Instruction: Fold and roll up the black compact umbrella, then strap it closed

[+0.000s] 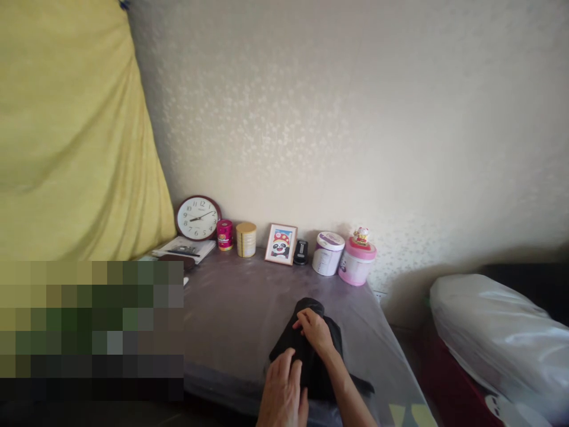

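A piece of black cloth (pixel 332 338), perhaps a folded garment, lies bunched on the grey-covered table near its front edge. My left hand (pixel 282 382) rests against the near left side of the cloth, its fingers stretched out and the thumb apart. Farther up the cloth, my right hand (pixel 315 331) is curled, with bent fingers at the fabric; its fingertips are partly hidden. A thin dark strip of the cloth trails off to the right, past my right forearm.
Along the wall stand a round clock (pixel 198 218), a pink tin (pixel 224 236), a yellow-lidded canister (pixel 246 240), a panda picture frame (pixel 281 244), a white tub (pixel 328 255) and a pink-lidded tub (pixel 356 264) with a figurine. A plastic-wrapped bundle (pixel 498 332) sits right of the table (pixel 231 320).
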Tool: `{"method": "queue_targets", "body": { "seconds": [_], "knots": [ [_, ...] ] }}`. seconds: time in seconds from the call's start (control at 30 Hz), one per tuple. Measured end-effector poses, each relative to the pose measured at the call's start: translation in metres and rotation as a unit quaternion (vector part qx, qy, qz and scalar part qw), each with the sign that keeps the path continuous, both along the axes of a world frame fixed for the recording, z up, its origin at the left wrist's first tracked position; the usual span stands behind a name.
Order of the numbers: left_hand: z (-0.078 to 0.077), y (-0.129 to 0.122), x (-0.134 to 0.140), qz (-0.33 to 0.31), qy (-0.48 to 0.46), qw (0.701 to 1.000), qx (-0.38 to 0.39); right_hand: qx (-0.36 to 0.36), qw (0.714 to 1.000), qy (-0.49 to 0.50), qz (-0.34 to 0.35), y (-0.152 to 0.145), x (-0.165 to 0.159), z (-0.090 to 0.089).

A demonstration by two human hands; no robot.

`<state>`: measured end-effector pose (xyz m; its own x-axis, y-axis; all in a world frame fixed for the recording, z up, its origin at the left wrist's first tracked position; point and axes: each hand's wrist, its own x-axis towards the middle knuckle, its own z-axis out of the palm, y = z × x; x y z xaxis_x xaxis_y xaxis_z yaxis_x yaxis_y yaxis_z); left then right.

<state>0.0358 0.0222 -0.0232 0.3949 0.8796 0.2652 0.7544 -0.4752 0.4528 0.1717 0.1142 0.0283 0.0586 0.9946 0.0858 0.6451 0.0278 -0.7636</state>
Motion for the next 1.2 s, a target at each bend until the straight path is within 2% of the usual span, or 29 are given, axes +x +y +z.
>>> {"method": "queue_targets", "body": {
  "seconds": [0.07,0.17,0.27,0.37,0.47,0.57,0.7,0.87,1.0,1.1,1.2],
  "knots": [
    [0.009,0.002,0.005,-0.038,-0.01,0.999,0.013,0.007,1.0,-0.011,0.015,-0.002,0.0,0.0],
    [0.015,0.007,0.011,-0.053,-0.011,0.998,-0.028,0.025,0.999,-0.028,0.038,-0.006,-0.001,0.001],
    [0.009,0.01,0.014,-0.039,-0.005,0.996,-0.077,0.05,0.995,-0.023,0.089,-0.017,-0.002,0.002],
    [0.001,0.011,0.016,-0.036,0.006,0.996,-0.075,0.109,0.985,-0.026,0.134,-0.033,0.001,0.0],
    [-0.007,0.011,0.017,-0.04,0.019,0.997,-0.062,0.181,0.973,-0.044,0.139,-0.043,0.007,-0.008],
    [-0.013,0.011,0.019,-0.029,0.029,0.997,-0.066,0.224,0.959,-0.08,0.152,-0.037,0.015,-0.022],
    [-0.016,0.011,0.02,-0.02,0.04,0.996,-0.082,0.225,0.957,-0.135,0.123,-0.011,0.027,-0.038],
    [-0.012,0.013,0.021,-0.014,0.035,0.993,-0.116,0.192,0.963,-0.171,0.087,0.023,0.035,-0.041],
    [0.002,0.012,0.018,-0.019,0.032,0.987,-0.154,0.169,0.969,-0.172,0.05,0.043,0.037,-0.04],
    [0.018,0.011,0.017,-0.015,0.054,0.98,-0.192,0.133,0.979,-0.155,-0.02,0.053,0.042,-0.041],
    [0.028,0.01,0.018,-0.004,0.077,0.975,-0.21,0.099,0.98,-0.14,-0.098,0.051,0.056,-0.041]
  ]
}}
